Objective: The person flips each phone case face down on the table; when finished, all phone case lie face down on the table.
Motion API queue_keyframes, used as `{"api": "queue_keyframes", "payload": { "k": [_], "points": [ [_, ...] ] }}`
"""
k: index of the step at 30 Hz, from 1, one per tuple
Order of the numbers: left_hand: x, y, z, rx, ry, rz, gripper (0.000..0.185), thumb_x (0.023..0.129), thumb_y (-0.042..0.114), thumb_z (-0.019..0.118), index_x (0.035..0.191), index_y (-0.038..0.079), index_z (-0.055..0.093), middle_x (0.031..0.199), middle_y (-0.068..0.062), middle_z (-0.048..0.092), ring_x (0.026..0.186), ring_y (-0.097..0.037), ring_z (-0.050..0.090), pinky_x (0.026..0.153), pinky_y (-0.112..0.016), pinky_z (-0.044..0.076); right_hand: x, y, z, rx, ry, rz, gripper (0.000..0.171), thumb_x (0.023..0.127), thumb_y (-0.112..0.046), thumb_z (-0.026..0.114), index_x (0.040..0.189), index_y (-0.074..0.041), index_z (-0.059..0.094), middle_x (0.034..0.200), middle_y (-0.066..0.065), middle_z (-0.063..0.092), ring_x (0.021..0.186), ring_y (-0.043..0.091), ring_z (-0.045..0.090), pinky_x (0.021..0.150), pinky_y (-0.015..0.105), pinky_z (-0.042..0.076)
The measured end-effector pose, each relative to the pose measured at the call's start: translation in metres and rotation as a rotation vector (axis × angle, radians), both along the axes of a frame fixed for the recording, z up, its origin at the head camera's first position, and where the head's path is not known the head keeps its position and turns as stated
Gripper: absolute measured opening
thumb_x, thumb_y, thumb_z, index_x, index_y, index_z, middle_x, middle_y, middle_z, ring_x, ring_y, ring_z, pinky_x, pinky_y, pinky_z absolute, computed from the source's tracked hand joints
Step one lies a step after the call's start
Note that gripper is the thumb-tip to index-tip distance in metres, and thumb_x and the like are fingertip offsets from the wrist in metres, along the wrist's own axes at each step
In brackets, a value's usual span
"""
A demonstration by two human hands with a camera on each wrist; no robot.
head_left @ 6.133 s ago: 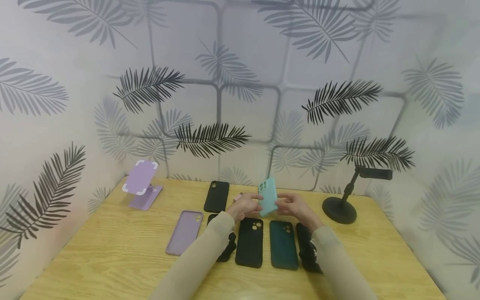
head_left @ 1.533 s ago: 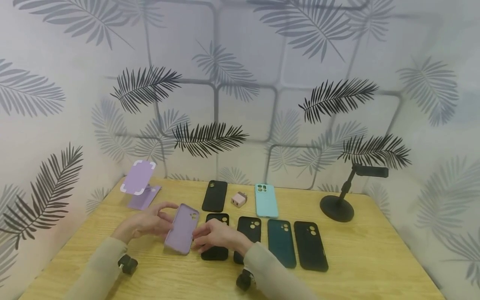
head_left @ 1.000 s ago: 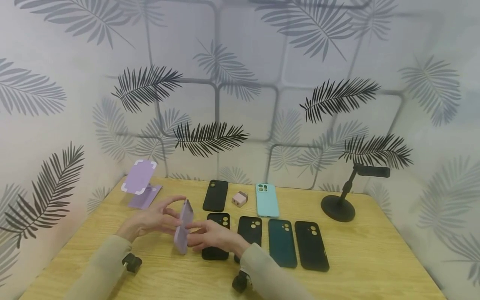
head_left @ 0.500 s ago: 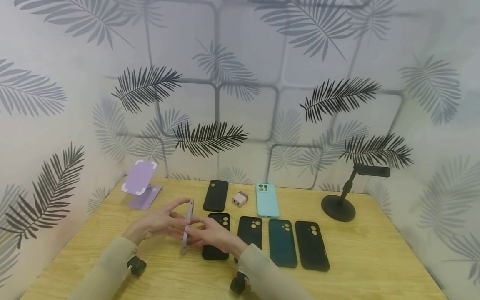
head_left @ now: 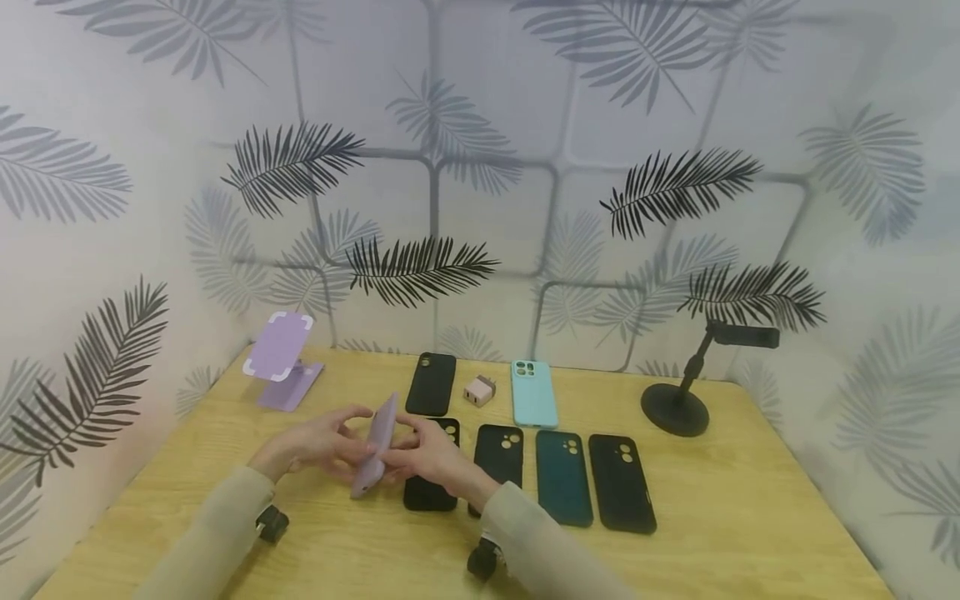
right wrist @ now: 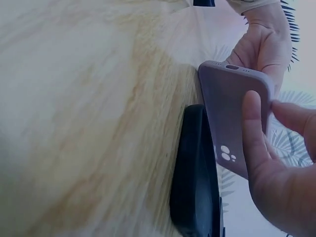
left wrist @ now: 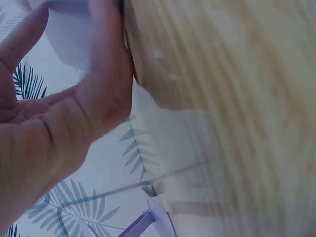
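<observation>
A lilac phone case [head_left: 381,429] stands tilted between the two hands, over the left part of the wooden table. My left hand [head_left: 326,442] holds its left side, and my right hand [head_left: 435,454] pinches its right edge. In the right wrist view the case [right wrist: 217,96] shows a broad face with camera holes at the lower end and a port opening at the upper end. Thumb and finger of the right hand [right wrist: 276,168] meet at its edge. The left wrist view shows the left hand [left wrist: 64,118] with its fingertips cut off. A black phone case [head_left: 429,495] lies partly hidden under the right hand.
Right of that black case lie another black case [head_left: 497,458], a dark teal case [head_left: 564,483] and a third black one [head_left: 624,492]. Behind are a black case [head_left: 431,385], a pink charger plug [head_left: 479,390] and a light-blue case [head_left: 534,396]. A purple stand [head_left: 288,385] and black stand [head_left: 675,410] flank them.
Earlier both hands held the light-blue case, which now lies at the back. The lilac case has been lifted from the table, turned on edge, and tipped further over to the right.
</observation>
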State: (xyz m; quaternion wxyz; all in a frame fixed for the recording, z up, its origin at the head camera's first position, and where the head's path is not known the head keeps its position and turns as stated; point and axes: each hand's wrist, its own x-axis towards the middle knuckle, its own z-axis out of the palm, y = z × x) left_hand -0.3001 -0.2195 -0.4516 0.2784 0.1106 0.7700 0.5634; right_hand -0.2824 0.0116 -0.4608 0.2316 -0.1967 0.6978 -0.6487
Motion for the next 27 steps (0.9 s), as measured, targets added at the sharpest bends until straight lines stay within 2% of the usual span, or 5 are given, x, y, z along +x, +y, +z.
{"api": "queue_keyframes", "payload": {
  "k": [5,11,18,22,27],
  "points": [
    [0.001,0.002,0.003,-0.107,0.013,0.056,0.083,0.088,0.024,0.075,0.151,0.004,0.026,0.125,-0.026,0.051,0.107,-0.029,0.061,0.081,-0.047,0.060,0.002,0.002,0.000,0.039,0.015,-0.063,0.068,0.089,-0.001,0.069,0.149,-0.007,0.038,0.102,0.017,0.071,0.070,0.019,0.070,0.065,0.037,0.062],
    [0.006,-0.001,0.007,-0.127,0.034,0.080,0.071,0.088,0.015,0.074,0.146,0.000,0.036,0.131,-0.029,0.044,0.107,-0.029,0.058,0.080,-0.044,0.061,0.003,0.000,-0.002,0.079,-0.016,-0.074,0.068,0.086,0.003,0.071,0.147,-0.004,0.040,0.092,0.016,0.070,0.064,0.021,0.069,0.062,0.038,0.062],
    [0.006,-0.010,0.005,-0.131,0.038,0.095,0.061,0.089,0.006,0.069,0.143,-0.002,0.042,0.132,-0.029,0.044,0.106,-0.028,0.059,0.080,-0.042,0.061,0.002,-0.003,-0.001,0.119,-0.039,-0.027,0.066,0.087,0.004,0.069,0.147,-0.001,0.041,0.085,0.013,0.069,0.058,0.017,0.066,0.058,0.035,0.061],
    [0.006,-0.013,0.004,-0.136,0.031,0.117,0.058,0.089,0.005,0.068,0.141,-0.003,0.045,0.134,-0.029,0.044,0.110,-0.029,0.057,0.080,-0.042,0.061,0.001,-0.002,-0.001,0.167,-0.030,0.014,0.061,0.089,0.001,0.069,0.144,-0.001,0.045,0.087,0.012,0.071,0.063,0.016,0.067,0.052,0.029,0.059],
    [0.005,-0.017,0.005,-0.136,0.034,0.110,0.057,0.090,0.006,0.068,0.141,-0.004,0.044,0.134,-0.030,0.042,0.113,-0.031,0.055,0.080,-0.042,0.061,0.000,-0.001,0.000,0.196,-0.049,0.031,0.050,0.089,-0.002,0.069,0.136,0.004,0.053,0.092,0.013,0.073,0.067,0.016,0.067,0.050,0.024,0.057]
  ]
}}
